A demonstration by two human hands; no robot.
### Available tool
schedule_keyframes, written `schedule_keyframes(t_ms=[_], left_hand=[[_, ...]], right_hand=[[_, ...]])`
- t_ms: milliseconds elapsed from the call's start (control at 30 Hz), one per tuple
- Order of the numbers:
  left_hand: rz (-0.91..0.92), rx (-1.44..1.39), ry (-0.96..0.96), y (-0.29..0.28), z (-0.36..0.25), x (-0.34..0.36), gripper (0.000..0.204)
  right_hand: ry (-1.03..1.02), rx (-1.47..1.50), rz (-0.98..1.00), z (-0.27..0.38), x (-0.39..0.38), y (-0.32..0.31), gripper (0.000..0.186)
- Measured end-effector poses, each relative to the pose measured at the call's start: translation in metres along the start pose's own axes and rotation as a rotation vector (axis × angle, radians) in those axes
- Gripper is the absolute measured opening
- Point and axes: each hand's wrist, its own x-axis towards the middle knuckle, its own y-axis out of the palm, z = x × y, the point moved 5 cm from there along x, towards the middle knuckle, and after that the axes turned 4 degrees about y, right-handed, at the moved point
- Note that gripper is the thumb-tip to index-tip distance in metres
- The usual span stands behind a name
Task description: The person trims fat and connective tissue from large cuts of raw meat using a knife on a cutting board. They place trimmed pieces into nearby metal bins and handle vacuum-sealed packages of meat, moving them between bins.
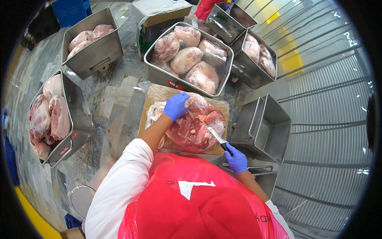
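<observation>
A large cut of raw meat (187,133) lies on a plastic-covered board (144,128), with loose white wrapping or netting at its left. My left hand (176,106), in a blue glove, grips the meat's upper left part, its fingers curled over it. My right hand (237,159), also gloved, holds a black-handled knife (216,134); the blade angles up-left, its tip at a paler, cut area near the middle of the meat.
Metal tubs of meat stand at far left (79,115), upper left (91,59), behind the board (222,87) and upper right (246,75). Empty nested tubs (274,127) sit to my right. A co-worker's red-clad arm (203,8) shows at the top, beside another tub (223,26).
</observation>
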Motion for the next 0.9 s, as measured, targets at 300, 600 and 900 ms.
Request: schedule_keyframes(t_ms=[300, 600, 900], left_hand=[[-0.088, -0.035, -0.048, 0.0, -0.015, -0.021, 0.025], [-0.323, -0.012, 0.003, -0.015, -0.02, -0.027, 0.024], [-0.144, -0.086, -0.141, -0.012, -0.021, -0.028, 0.023]], right_hand=[[-0.023, -0.59, 0.254, 0.139, -0.005, -0.164, 0.043], [-0.108, -0.51, 0.072, 0.169, 0.049, -0.159, 0.041], [0.159, -0.244, 0.049, 0.089, 0.0, -0.111, 0.053]])
